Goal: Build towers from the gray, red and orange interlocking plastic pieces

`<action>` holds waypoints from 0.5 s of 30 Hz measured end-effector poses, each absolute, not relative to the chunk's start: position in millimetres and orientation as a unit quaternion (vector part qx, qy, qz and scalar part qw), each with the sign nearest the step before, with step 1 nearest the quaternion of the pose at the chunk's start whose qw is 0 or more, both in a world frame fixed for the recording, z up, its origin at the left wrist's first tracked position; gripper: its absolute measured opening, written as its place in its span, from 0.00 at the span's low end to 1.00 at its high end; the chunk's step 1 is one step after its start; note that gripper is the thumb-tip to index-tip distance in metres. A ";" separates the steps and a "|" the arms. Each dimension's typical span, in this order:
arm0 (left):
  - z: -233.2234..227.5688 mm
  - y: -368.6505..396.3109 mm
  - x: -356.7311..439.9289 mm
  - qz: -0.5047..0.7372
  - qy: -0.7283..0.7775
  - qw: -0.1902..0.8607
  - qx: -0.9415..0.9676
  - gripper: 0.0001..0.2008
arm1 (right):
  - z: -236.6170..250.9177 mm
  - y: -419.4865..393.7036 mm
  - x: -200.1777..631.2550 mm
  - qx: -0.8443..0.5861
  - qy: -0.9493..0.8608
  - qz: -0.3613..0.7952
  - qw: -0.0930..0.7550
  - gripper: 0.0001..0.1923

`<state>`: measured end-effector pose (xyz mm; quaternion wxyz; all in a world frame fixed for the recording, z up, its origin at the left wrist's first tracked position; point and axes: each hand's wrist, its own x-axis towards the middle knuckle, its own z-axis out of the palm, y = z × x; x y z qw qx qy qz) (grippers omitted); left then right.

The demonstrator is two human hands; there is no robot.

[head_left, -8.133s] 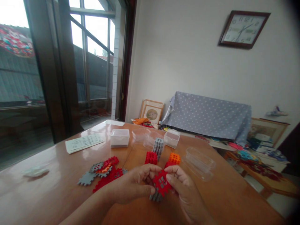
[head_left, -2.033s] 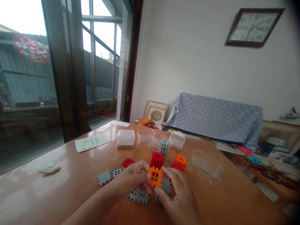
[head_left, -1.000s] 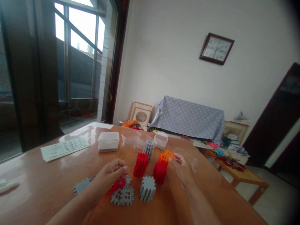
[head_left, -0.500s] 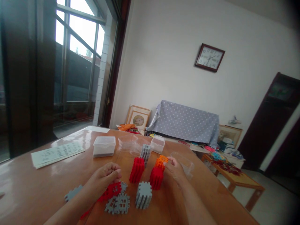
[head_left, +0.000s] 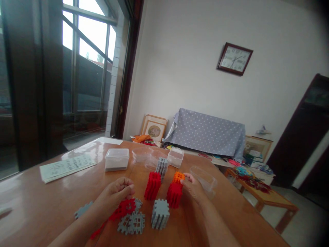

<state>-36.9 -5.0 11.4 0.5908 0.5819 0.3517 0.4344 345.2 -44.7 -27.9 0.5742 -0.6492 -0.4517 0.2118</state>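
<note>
My right hand (head_left: 194,188) is at the right side of a stack of orange interlocking plastic tiles (head_left: 179,177), thumb and forefinger closed on its edge. Just in front of the orange stack stands a stack of red tiles (head_left: 174,195). My left hand (head_left: 120,189) hovers with curled fingers pressed together; whatever they may hold is hidden. Below it lie loose red tiles (head_left: 125,207) and grey tiles (head_left: 136,223). Between my hands are another red stack (head_left: 152,186), a grey stack of window-like tiles (head_left: 162,167) and a stack of solid grey tiles (head_left: 160,213).
Toward the back of the wooden table (head_left: 84,188) are a lidded clear box (head_left: 117,160), a smaller clear box (head_left: 175,157) and clear plastic trays (head_left: 144,156). Written paper sheets (head_left: 68,168) lie at left. Another clear container (head_left: 204,178) sits beyond my right hand.
The whole view has shifted slightly, so things appear a little further right. Both hands keep nearly the same places relative to the tiles.
</note>
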 end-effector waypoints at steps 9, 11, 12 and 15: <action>7.2 -2.8 -37.8 0.429 0.360 0.576 0.596 0.19 | -24.7 -50.3 339.7 -0.641 -0.436 0.241 0.583 0.35; 4.5 0.0 -38.2 0.425 0.360 0.572 0.602 0.19 | -21.2 -52.0 338.1 -0.643 -0.426 0.238 0.590 0.35; 2.7 1.9 -38.5 0.425 0.359 0.569 0.606 0.19 | -18.9 -53.0 337.2 -0.644 -0.420 0.233 0.596 0.34; -2.0 7.5 -40.4 0.432 0.359 0.556 0.612 0.19 | -10.2 -57.9 333.1 -0.646 -0.396 0.212 0.617 0.31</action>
